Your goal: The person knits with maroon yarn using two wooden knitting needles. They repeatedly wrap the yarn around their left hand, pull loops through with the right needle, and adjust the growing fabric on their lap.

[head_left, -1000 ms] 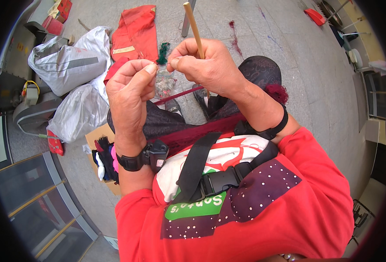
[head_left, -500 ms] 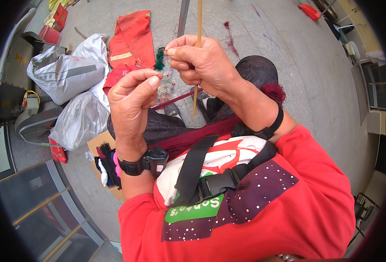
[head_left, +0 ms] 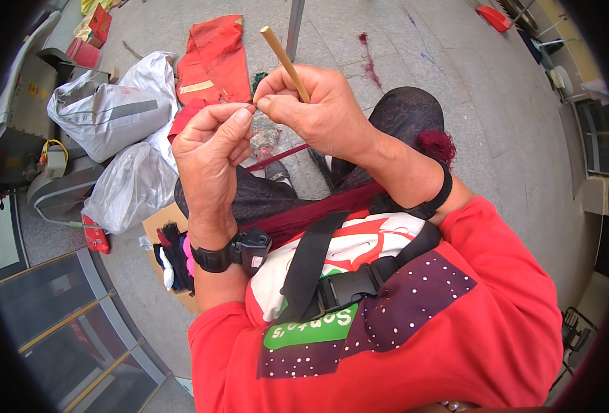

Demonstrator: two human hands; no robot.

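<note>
My right hand is closed round a thin wooden stick, whose flat end points up and away from me. Its thumb and forefinger also pinch something too small to name. Just to the left, my left hand pinches too, fingertips touching or nearly touching those of the right. What lies between them is too fine to tell. Below both hands, a band of dark red yarn stretches across my lap. A loose maroon yarn tuft hangs by my right knee.
Stuffed white sacks and a clear plastic bag stand at the left. Beside my left forearm, cardboard carries dark, pink and white yarn bundles. Red cloth and maroon yarn scraps lie on the floor ahead.
My hands have come together at the fingertips. The stick has tipped, so its upper end now leans left toward me instead of standing straight across the view.
</note>
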